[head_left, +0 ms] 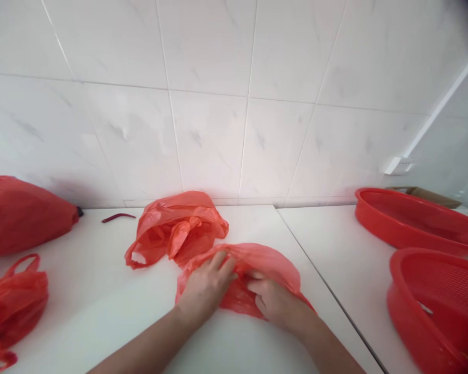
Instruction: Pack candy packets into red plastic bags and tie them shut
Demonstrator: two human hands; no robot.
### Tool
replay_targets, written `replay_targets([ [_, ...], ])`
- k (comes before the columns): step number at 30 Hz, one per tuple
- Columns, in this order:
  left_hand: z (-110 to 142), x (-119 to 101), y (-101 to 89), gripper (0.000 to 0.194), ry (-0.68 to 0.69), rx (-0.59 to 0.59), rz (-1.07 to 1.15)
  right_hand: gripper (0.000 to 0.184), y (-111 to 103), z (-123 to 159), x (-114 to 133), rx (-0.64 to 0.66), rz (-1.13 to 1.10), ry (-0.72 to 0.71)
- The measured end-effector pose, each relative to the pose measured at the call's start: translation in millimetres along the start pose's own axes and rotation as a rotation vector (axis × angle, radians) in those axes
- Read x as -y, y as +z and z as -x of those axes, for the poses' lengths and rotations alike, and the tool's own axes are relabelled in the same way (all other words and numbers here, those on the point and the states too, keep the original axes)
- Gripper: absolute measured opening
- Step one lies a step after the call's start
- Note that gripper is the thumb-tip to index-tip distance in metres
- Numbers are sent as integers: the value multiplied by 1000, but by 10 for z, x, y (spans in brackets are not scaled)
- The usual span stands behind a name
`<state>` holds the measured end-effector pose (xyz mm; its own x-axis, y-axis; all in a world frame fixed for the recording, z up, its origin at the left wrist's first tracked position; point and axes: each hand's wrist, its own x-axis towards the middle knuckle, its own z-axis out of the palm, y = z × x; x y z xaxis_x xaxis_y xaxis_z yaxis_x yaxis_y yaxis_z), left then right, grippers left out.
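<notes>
A thin red plastic bag (271, 259) lies crumpled on the white table in front of me, with both hands on it. My left hand (208, 283) is closed on the bag's gathered left part, fingers bent. From the right, my right hand (271, 298) pinches the plastic near the middle, its fingertips partly sunk in the folds. What the bag holds, if anything, is hidden. Just behind it and touching or nearly touching, another red plastic bag (203, 208) sits loosely bunched, one handle loop showing at its left.
At the left are a full-looking red bag (19, 218) and a smaller red bag (23, 301). A dark red curved strip (119, 216) lies near the tiled wall (210, 140). Two red plastic baskets (398, 234) (409, 306) stand at the right, beyond a table seam.
</notes>
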<state>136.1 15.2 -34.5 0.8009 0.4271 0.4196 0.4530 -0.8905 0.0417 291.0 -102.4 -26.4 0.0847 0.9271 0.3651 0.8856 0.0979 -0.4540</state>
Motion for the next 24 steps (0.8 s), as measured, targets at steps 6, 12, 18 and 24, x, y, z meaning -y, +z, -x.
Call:
replay_targets([
  [6, -39, 301, -49, 46, -234, 128, -34, 28, -37, 3, -131, 13, -71, 235],
  [12, -22, 279, -67, 39, -154, 97, -35, 33, 0, -40, -415, -124, 108, 415],
  [18, 58, -39, -59, 33, 418, -50, 131, 19, 29, -38, -250, -48, 85, 369],
  [24, 69, -187, -89, 14, 382, 250, 192, 24, 33, -35, -343, -86, 102, 459],
])
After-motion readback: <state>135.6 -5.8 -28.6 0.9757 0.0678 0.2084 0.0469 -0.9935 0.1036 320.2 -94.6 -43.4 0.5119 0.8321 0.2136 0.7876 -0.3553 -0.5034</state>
